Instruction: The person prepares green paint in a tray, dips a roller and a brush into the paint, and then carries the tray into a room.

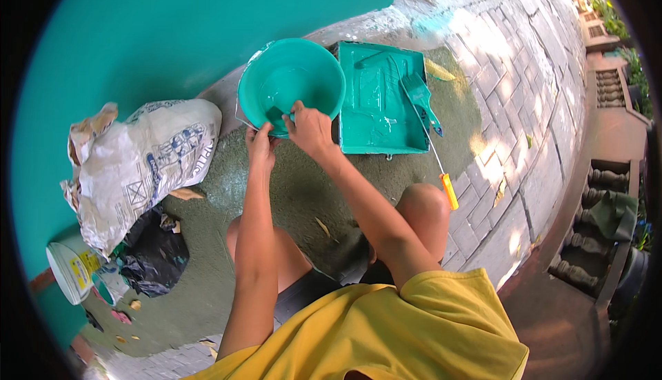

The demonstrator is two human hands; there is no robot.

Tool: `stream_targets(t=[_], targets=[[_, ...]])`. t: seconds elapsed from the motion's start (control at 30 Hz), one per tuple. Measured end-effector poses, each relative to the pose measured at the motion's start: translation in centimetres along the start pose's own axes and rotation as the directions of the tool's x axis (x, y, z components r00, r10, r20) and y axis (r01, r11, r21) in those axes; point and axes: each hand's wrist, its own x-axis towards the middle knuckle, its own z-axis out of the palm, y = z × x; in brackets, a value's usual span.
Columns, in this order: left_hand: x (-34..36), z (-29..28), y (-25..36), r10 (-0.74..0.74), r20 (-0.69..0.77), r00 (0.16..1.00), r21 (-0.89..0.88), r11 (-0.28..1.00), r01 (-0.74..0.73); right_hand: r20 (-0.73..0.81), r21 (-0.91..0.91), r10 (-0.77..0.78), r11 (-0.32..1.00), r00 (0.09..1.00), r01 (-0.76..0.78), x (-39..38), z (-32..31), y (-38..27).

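A teal paint bucket [321, 70] stands near the teal wall, with wet paint over its inside. My left hand [261, 147] is closed on the bucket's near rim. Reaching over that rim, my right hand [312, 132] has its fingers bent around a small dark flat piece [275, 115]; the exact kind of tool cannot be made out. A paint tray [376, 97] coated in teal sits just right of the bucket. Across its right side lie a paintbrush [418, 93] and a paint roller with an orange handle [449, 192].
At left a crumpled white sack [155, 149] leans by the teal wall [165, 28]. Below it are a black plastic bag [157, 256] and a tipped white bucket [67, 270]. Grey paving [507, 90] with dry leaves spreads to the right, beside a baluster railing [589, 242].
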Motion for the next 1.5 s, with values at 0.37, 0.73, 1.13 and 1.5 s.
stream_targets(t=[0.37,0.73,1.13,1.5], targets=[[-3.0,1.5,2.3,0.170,0.098,0.981,0.249,0.950,-0.189,-0.036,0.146,0.079,0.987,0.996,-0.073,-2.5,-2.1,-1.0],[-6.0,5.2,2.5,0.235,0.171,0.957,0.300,0.913,-0.278,-0.092,0.162,0.078,0.985,0.993,-0.062,-2.9,-4.8,-0.6],[-7.7,6.9,2.9,0.252,0.212,0.944,0.284,0.909,-0.306,-0.041,0.190,0.135,0.974,0.990,-0.125,-3.2,-5.9,0.0],[-7.1,6.8,2.2,0.352,0.287,0.891,0.251,0.870,-0.425,-0.073,0.224,0.127,0.969,0.989,-0.107,-3.3,-6.2,0.1]])
